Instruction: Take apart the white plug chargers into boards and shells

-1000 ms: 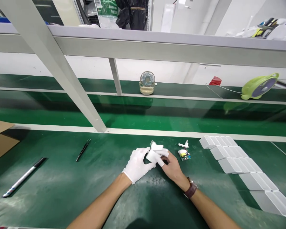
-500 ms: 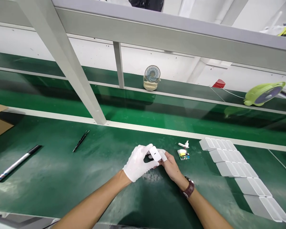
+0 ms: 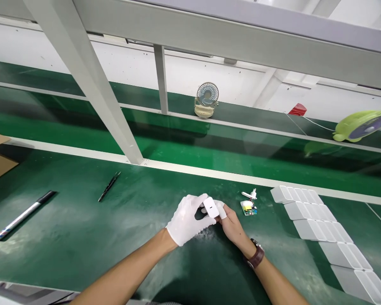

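Worked above green bench top [image 3: 139, 203]. Clamped thumb and fingers of gloved left hand [image 3: 186, 218] and white-tipped fingers of right hand [image 3: 232, 225] on white plastic housing [image 3: 212, 211], between both hands. Turned slotted face up toward camera, its long axis slanting from upper left to lower right; showed dark slot [image 3: 211, 207] mid-face.

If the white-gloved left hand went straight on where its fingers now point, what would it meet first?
First comes the small white rectangular casing that the left hand touches; just beyond, probably the right hand with white finger covers, though depth is unclear.
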Motion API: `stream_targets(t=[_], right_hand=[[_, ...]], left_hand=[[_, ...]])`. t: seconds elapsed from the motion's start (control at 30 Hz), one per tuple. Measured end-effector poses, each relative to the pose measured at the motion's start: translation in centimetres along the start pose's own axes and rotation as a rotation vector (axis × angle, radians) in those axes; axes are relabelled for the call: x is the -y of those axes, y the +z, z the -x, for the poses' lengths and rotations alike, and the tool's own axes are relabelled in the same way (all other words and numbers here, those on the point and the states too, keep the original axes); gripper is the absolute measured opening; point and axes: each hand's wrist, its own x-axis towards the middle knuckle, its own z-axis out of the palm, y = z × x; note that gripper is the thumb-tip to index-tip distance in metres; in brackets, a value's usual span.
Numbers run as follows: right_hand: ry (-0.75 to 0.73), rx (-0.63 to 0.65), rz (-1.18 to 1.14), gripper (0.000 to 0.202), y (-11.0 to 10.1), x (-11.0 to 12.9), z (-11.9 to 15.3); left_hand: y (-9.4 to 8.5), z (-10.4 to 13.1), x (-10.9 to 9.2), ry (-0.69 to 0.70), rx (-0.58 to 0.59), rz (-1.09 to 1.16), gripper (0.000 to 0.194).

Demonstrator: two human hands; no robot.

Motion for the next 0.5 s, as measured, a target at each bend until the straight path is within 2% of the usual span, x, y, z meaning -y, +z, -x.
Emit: stream_targets(t=[0.13,0.23,0.33,0.4,0.5], right_hand=[[-0.075,-0.043,0.014,0.04,-0.1,0.0,0.0],[-0.324,-0.099,0.197,0.039,-0.5,-0.1,-0.1],[-0.615,-0.073,0.508,0.038,-1.0,-0.3,-0.1],[-0.721,-0.062,0.638,0.043,-1.3,-0.2,0.0],[-0.843,-0.147,0.732,0.047,-1.4,0.5,0.5]], left_hand=[[0.3,0.3,0.9,0.011,0.007,0.014,0.068],[0.4,0.1,1.6,-0.065,0.068,0.0,0.063],[0.2,-0.6,2.1,-0.119,0.09,-0.021,0.052],[-0.1,-1.0,2.3,-0.116,0.113,-0.031,0.047],[-0.6,-1.6,2.2,-0.128,0.178,0.006,0.04]])
